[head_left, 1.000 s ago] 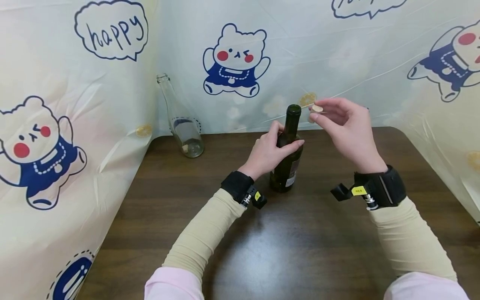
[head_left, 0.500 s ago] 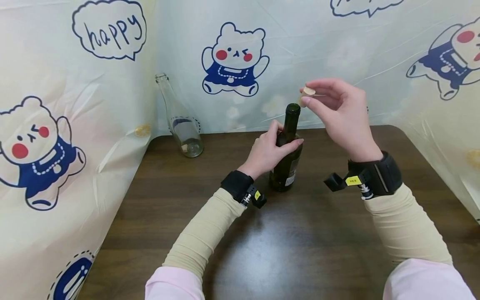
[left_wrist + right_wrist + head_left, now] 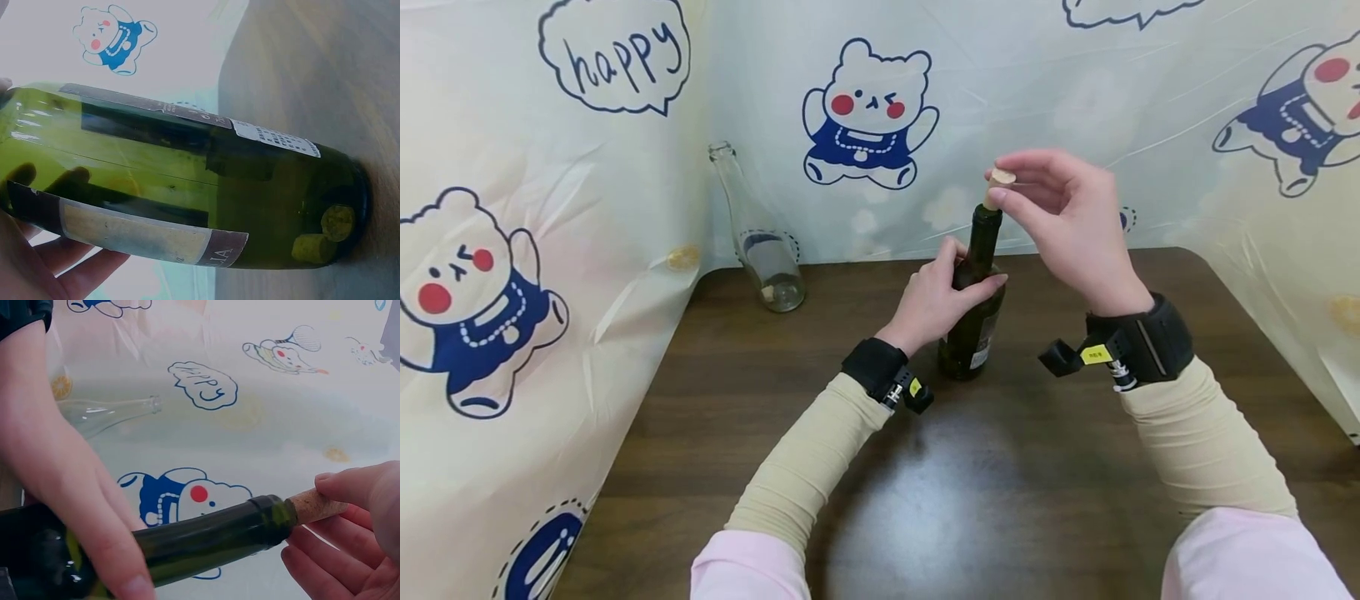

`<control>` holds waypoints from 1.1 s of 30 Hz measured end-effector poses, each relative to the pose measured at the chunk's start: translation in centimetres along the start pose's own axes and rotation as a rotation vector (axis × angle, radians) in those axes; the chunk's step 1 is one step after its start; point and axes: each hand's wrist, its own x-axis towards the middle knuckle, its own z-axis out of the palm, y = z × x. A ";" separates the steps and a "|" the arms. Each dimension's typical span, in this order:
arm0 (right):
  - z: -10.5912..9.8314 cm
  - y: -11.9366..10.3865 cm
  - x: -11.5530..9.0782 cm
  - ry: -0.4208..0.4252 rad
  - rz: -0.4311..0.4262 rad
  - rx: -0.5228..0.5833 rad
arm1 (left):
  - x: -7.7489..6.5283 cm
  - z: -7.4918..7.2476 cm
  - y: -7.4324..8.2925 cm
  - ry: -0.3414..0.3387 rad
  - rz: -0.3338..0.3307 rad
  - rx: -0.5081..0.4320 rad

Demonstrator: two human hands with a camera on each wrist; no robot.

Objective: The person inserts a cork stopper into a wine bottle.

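Observation:
A dark green wine bottle [image 3: 982, 246] stands upright on the table, gripped round its shoulder by my left hand [image 3: 934, 298]. Between thumb and fingers, my right hand [image 3: 1075, 225] pinches a cork [image 3: 310, 506] at the bottle's mouth. The right wrist view has the cork's lower end at the rim; how far inside it sits I cannot tell. Through the green glass in the left wrist view, two cork pieces [image 3: 338, 223] show at the bottom of the bottle. Paper labels [image 3: 137, 230] cover parts of its side.
A clear glass bottle [image 3: 765, 258] stands at the back left of the brown wooden table [image 3: 715, 433], with a small cork piece at its base. Behind the table hangs a printed cloth [image 3: 760, 100] with cartoon bears, which also runs down the left side.
My right hand has risen and moved left, bringing the cork from beside the bottle neck onto its mouth. The left hand keeps its grip on the bottle.

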 end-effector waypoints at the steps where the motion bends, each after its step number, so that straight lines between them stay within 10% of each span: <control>1: 0.1 0.1 0.0 -0.002 0.003 -0.001 | 0.0 0.0 0.0 -0.001 0.001 0.001; 33: 0.6 0.6 0.1 -0.017 0.003 -0.081 | 0.1 0.0 0.1 0.007 -0.001 0.018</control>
